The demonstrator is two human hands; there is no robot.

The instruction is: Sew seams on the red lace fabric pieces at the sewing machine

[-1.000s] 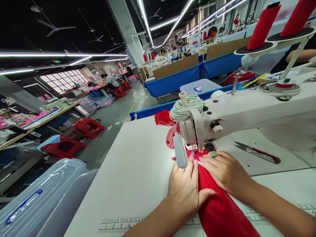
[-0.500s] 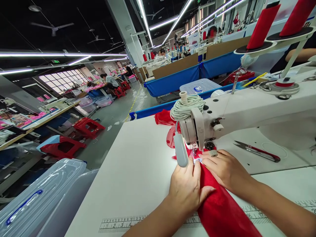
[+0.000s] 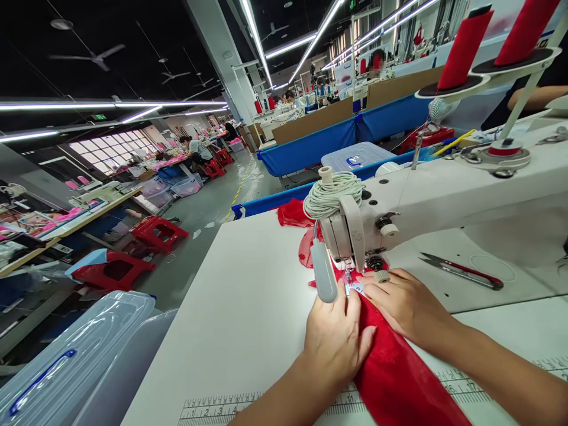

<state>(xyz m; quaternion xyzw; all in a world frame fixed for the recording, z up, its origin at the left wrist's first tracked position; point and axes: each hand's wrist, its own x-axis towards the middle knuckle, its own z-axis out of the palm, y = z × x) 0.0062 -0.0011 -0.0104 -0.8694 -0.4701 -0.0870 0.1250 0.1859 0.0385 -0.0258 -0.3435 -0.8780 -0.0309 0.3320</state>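
While left hand [image 3: 332,336] points forward, right hand [image 3: 406,300] slanted

By the left end of the machine [image 3: 461,183], on its near side, the left hand [image 3: 331,334] is bare, with a broad back, slim fingers [image 3: 353,307] and a rounded thumb [image 3: 367,342]. The left forearm [image 3: 284,384], also on the near side of the machine, is bare as far as it shows, smooth in outline and thicker away from the wrist. Farther right along the machine's near side, the right hand [image 3: 410,302] is bare too, its knuckles softly rounded. The right forearm [image 3: 497,361] is equally uncovered, narrowing toward a bare wrist; the nails are too small to make out
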